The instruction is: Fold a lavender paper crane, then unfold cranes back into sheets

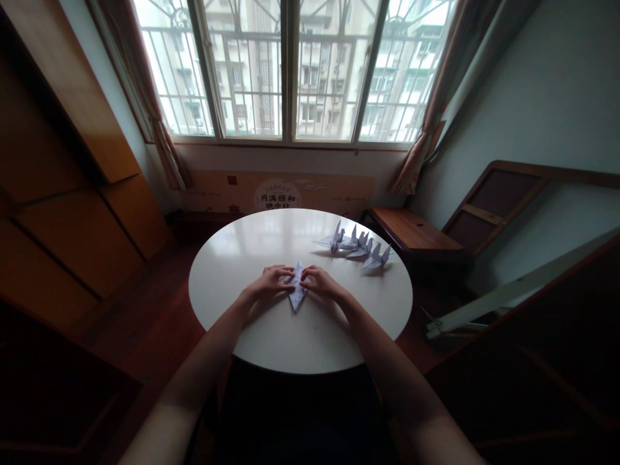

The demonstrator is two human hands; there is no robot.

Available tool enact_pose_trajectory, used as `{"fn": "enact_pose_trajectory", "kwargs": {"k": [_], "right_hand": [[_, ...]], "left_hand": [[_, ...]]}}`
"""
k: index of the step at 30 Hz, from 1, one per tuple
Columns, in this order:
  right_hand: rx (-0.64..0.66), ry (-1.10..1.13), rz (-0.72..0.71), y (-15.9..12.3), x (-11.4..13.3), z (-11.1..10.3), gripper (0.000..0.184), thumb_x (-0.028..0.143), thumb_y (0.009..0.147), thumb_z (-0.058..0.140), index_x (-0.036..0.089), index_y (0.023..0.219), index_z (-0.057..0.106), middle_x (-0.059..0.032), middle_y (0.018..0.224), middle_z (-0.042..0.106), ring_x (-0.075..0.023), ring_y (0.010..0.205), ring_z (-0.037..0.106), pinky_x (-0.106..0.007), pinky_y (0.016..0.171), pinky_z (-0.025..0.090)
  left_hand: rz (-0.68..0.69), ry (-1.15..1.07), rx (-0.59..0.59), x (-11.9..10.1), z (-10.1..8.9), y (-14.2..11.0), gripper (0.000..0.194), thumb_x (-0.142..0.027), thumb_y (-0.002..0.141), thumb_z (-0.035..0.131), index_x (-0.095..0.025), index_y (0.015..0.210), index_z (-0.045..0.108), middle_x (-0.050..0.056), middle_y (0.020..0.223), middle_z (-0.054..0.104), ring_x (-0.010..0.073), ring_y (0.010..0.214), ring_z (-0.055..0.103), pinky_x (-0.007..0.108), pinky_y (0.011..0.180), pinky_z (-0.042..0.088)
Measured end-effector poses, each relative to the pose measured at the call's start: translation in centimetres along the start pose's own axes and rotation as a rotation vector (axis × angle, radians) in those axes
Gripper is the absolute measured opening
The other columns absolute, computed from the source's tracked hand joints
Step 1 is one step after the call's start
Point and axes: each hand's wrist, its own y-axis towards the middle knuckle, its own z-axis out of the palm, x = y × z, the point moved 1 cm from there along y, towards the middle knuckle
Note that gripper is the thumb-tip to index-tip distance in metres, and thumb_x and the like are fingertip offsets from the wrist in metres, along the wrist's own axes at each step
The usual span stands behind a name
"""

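A pale blue folded paper piece (296,294), long and pointed at both ends, lies on the round white table (252,255). My left hand (272,281) presses on its left side, fingers curled and pinched on the fold. From the other side, my right hand (318,283) pinches the paper the same way. Both hands meet over the middle of the paper, hiding its central part.
Three finished paper cranes (357,245) stand at the table's back right. Beyond the right edge sits a low wooden bench (411,234). Wooden cabinets (72,213) line the left wall. A barred window (290,71) and a cardboard box (276,192) are behind.
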Motion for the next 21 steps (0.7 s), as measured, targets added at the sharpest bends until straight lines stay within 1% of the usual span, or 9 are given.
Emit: {"fn": "enact_pose_trajectory", "kwargs": {"k": [14, 21], "right_hand": [[-0.014, 0.005, 0.014, 0.0, 0.09, -0.01, 0.01, 0.025, 0.079, 0.07, 0.018, 0.086, 0.07, -0.0095, 0.104, 0.064, -0.0218, 0.097, 0.062, -0.037, 0.091, 0.046], [-0.016, 0.012, -0.001, -0.06, 0.03, 0.03, 0.009, 0.024, 0.079, 0.069, 0.019, 0.087, 0.07, -0.0086, 0.104, 0.064, -0.0209, 0.098, 0.061, -0.036, 0.092, 0.045]], "left_hand": [[-0.011, 0.012, -0.012, 0.24, 0.2, -0.03, 0.053, -0.06, 0.075, 0.065, -0.027, 0.117, 0.068, 0.005, 0.133, 0.059, 0.0281, 0.129, 0.046, 0.041, 0.113, 0.024], [-0.005, 0.01, -0.002, 0.15, 0.11, 0.0, 0.052, -0.058, 0.075, 0.066, -0.027, 0.117, 0.068, 0.005, 0.133, 0.059, 0.028, 0.13, 0.046, 0.041, 0.113, 0.025]]}}
